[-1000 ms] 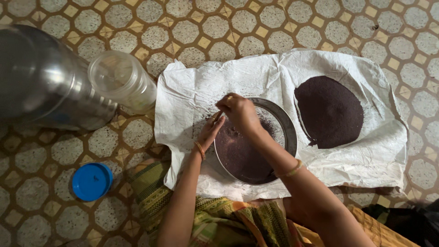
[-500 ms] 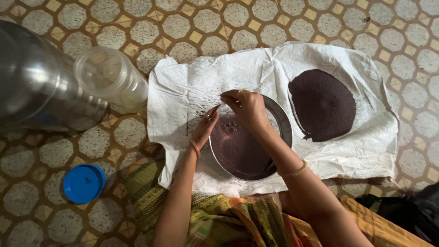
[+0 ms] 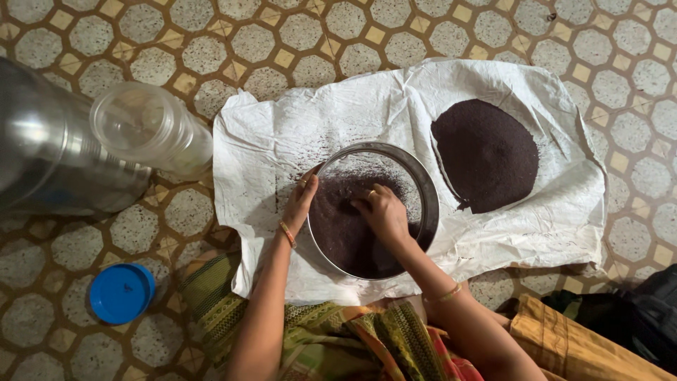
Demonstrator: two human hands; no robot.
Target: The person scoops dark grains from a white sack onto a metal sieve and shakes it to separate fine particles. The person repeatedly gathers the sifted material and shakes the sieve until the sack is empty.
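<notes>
The right hand (image 3: 381, 212) is lying palm down inside the round metal sieve (image 3: 426, 185), its fingers loosely curled and pressing into the dark fine grain (image 3: 338, 229) that is covering the lower left part of the sieve; whether anything is pinched under the fingertips cannot be told. The left hand (image 3: 299, 201) is resting against the sieve's left rim, fingers held straight and together, flat along the metal edge. A thin bangle is showing on each wrist.

The sieve is sitting on a crumpled white sheet (image 3: 282, 141) that is spread over the patterned tile floor (image 3: 423, 35). To the right of the sieve, apart from it on the same sheet, a flat heap of dark grain (image 3: 486, 164) is lying. A scatter of dark specks is dusting the sheet just left of the sieve.

Off the sheet to the left, a clear plastic jar (image 3: 151, 134) is standing open beside a large steel vessel (image 3: 49, 155), the two touching or nearly so. A blue lid (image 3: 121, 293) is lying on the floor nearer the person, whose green and orange patterned garment (image 3: 352, 339) is filling the bottom of the view.
</notes>
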